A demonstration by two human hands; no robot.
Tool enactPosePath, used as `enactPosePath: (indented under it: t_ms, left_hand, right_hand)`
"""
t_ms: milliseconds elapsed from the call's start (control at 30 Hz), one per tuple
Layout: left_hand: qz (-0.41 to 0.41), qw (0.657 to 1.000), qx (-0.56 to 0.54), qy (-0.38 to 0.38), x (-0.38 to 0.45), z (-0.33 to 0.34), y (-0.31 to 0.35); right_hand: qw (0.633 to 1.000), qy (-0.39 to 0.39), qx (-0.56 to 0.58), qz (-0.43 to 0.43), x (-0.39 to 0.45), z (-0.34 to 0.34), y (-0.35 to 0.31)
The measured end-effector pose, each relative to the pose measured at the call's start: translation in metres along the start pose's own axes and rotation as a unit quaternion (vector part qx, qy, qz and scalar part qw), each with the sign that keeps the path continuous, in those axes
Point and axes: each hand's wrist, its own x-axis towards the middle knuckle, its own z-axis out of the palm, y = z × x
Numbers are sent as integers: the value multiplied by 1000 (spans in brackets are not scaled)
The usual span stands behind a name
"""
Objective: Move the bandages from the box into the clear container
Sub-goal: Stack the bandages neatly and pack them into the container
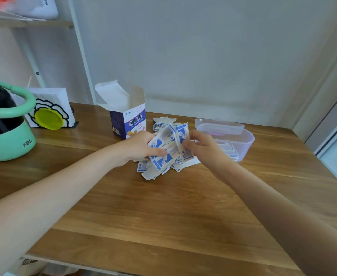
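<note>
- Few bandages lie in the container; most remain heaped on the table.
- Both hands, left hand and right hand, grip a bunch.

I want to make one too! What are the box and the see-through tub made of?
The box looks like thin printed cardboard: its plain flaps stand folded open. The tub seems clear plastic, slightly frosted: the bandages inside show through its wall.

Soft daylight, wide-angle bend

Even, fairly bright light falls from the right, where a pale doorway glows. The brown wooden table shows a mild sheen and faint shadows. Edges curve; the near forearms and small print look soft.
</note>
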Motion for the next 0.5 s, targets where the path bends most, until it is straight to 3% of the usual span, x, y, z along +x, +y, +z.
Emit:
enactPosePath:
  t_ms: [133, 300, 400, 500]
  left_hand:
    - [3, 999, -21, -28, -6, 4, 4]
    - [-3, 998, -57, -31, -10, 6, 3]
    - [-12, 998, -61, 13, -9, 6, 4]
    - [-11, 1000, -29, 6, -10, 7, 6]
  right_hand:
    - [995, -14, -88, -51, -4, 0, -2]
    - [991, 45, -114, -51, -7, -4, 3]
    - [991, 14, -122, -60, -9, -9, 5]
    - [983, -30, -168, -74, -10, -10, 4]
